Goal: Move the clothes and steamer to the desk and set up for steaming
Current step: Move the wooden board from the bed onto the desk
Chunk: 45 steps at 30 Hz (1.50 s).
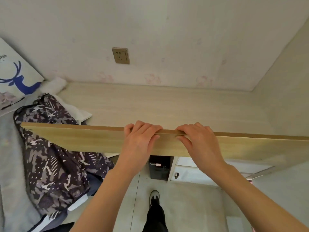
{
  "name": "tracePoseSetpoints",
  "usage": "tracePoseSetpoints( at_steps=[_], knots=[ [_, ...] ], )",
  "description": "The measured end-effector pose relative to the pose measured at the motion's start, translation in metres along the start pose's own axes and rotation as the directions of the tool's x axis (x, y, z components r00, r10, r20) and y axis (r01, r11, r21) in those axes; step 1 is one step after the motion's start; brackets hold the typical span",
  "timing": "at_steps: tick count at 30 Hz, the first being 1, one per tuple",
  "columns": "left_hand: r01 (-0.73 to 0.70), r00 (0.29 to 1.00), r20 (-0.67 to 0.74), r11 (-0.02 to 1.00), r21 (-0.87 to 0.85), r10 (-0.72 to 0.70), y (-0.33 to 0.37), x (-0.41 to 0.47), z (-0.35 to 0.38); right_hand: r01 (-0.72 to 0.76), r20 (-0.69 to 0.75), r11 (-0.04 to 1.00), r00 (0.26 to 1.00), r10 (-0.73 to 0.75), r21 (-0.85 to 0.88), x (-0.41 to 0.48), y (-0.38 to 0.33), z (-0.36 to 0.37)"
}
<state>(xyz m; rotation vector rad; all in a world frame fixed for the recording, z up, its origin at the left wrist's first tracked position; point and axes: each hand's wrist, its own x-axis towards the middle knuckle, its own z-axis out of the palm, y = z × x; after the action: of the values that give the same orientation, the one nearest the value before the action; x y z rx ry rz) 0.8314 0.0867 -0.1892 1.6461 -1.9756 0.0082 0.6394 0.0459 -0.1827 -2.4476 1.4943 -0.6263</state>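
A long light-wood board (83, 139) stands on edge across the front of the pale desk top (167, 106). My left hand (140, 139) and my right hand (199, 141) both grip its upper edge near the middle, fingers curled over the far side. A dark patterned garment (55, 164) lies bunched at the left, partly behind the board's left end and spilling toward me. No steamer is in sight.
A wall socket (120, 55) sits above the desk. A cushion with a blue deer (18, 77) leans at the far left on grey bedding (10, 164). Below the desk are a black box (158, 168), a white drawer unit (192, 171) and my shoe (154, 197).
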Motion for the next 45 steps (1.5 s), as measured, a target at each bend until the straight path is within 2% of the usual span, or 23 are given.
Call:
tracePoseSetpoints(
  at_steps=[8,15,33,45],
  knots=[
    [-0.021,0.999,0.032,0.998,-0.063,0.023,-0.038,0.084,0.027,-0.060,0.006,0.996,0.998,0.060,-0.069,0.078,0.025,0.006],
    [0.019,0.993,0.118,0.993,-0.115,-0.006,-0.050,0.117,0.053,-0.091,0.065,0.993,0.993,0.096,-0.076,0.112,0.052,0.018],
    [0.140,0.973,0.203,0.978,-0.153,-0.108,-0.050,0.122,0.077,-0.061,0.171,0.998,0.983,0.064,-0.023,0.125,0.080,0.029],
    [0.092,0.986,0.149,0.991,-0.098,-0.077,-0.074,0.131,0.078,-0.029,0.185,0.999,0.982,0.033,-0.028,0.147,0.073,0.040]
  ],
)
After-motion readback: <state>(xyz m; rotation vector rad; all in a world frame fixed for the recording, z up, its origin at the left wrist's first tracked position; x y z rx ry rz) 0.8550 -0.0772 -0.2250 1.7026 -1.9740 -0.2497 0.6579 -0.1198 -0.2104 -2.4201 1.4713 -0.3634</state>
